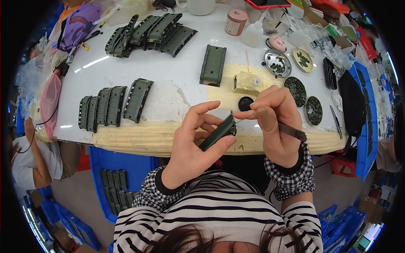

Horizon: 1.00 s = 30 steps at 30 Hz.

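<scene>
My left hand (192, 145) grips a dark green ridged plastic track piece (218, 133), held tilted above the table's near edge. My right hand (274, 122) pinches metal tweezers (291, 131) whose tip meets the upper end of that piece. Just behind the hands a small black round cap (245, 103) lies on the tape-covered white table (168, 76). Both wrists wear checkered cuffs over striped sleeves.
Rows of matching green track pieces lie at the left (110, 106), at the far middle (149, 33), and singly (213, 65). Round tins of tiny dark parts (314, 110) sit to the right. A blue bin (120, 185) with more pieces stands below the table. Another person (29, 160) sits at left.
</scene>
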Available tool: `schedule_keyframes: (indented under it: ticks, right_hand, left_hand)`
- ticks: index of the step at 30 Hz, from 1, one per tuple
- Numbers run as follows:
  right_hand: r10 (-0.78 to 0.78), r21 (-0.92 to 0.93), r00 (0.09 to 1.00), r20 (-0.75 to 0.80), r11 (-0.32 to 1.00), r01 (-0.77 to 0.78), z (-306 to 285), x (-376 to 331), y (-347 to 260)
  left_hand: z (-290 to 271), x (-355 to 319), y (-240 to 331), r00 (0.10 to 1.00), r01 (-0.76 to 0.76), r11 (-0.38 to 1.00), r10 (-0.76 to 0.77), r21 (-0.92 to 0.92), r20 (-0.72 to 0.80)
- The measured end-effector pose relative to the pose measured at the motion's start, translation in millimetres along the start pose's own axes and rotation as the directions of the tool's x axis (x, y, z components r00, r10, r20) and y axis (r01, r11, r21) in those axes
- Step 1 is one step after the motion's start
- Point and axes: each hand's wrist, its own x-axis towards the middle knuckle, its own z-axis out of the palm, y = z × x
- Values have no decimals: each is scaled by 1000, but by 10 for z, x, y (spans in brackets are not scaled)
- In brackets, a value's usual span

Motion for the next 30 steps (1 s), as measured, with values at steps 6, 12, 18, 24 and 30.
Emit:
schedule_keyframes:
  ticks: [6,12,18,24,30]
  right_hand:
    - [-79,-68,997,12,995,79,1,23,35]
    - [-10,-11,1000,13,1000,10,-9,25,5]
    - [-88,-280,954,-286,960,5,-169,190,52]
    - [-204,-748,972,-115,662,50,-269,280,221]
    - [-178,-728,978,-113,685,41,-261,239,226]
  left_hand:
    - [2,8,-1,1000,-6,1000,6,0,-5]
    - [6,19,-4,1000,-2,1000,2,-24,-3]
    - [-62,10,-97,997,36,977,-20,-210,79]
    - [-75,41,-178,967,121,793,43,-597,252]
    - [-87,42,-235,955,89,778,111,-622,275]
